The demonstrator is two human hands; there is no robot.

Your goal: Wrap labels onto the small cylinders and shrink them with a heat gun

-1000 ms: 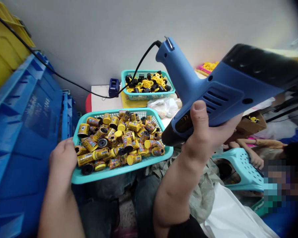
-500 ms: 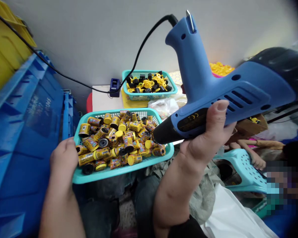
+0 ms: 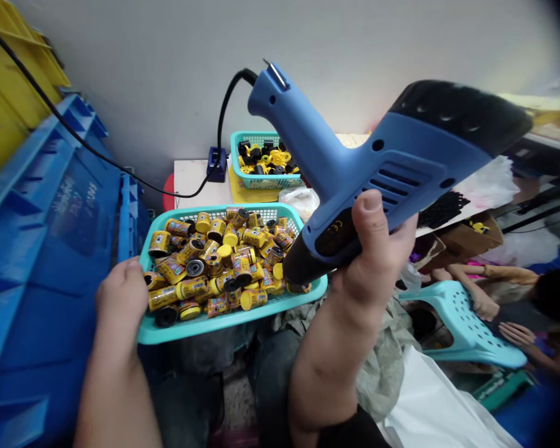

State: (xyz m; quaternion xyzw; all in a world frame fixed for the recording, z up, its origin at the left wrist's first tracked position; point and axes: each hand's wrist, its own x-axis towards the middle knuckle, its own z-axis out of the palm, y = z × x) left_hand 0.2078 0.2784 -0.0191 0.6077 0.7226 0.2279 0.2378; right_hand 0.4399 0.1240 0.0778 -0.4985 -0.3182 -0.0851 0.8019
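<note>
My right hand (image 3: 371,261) is closed around the body of a blue and black heat gun (image 3: 392,158), held upside down with its handle pointing up and its black nozzle aimed down left. The nozzle hangs over the right end of a teal basket (image 3: 205,326) filled with several small yellow and black canisters (image 3: 214,267). My left hand (image 3: 119,302) grips that basket's left front corner, fingers curled over the rim. A black cord (image 3: 121,171) runs from the gun's handle off to the upper left.
Blue crates (image 3: 42,249) and a yellow bin (image 3: 4,93) stack up at the left. A second teal basket (image 3: 261,163) of yellow and black parts sits on a white table by the wall. Another person's hands (image 3: 516,333) reach near a teal stool (image 3: 466,323) at right.
My right hand has swung the heat gun left and lower, its nozzle now over the basket's right end. The other person's hand has come in by the stool. My left hand has stayed put.
</note>
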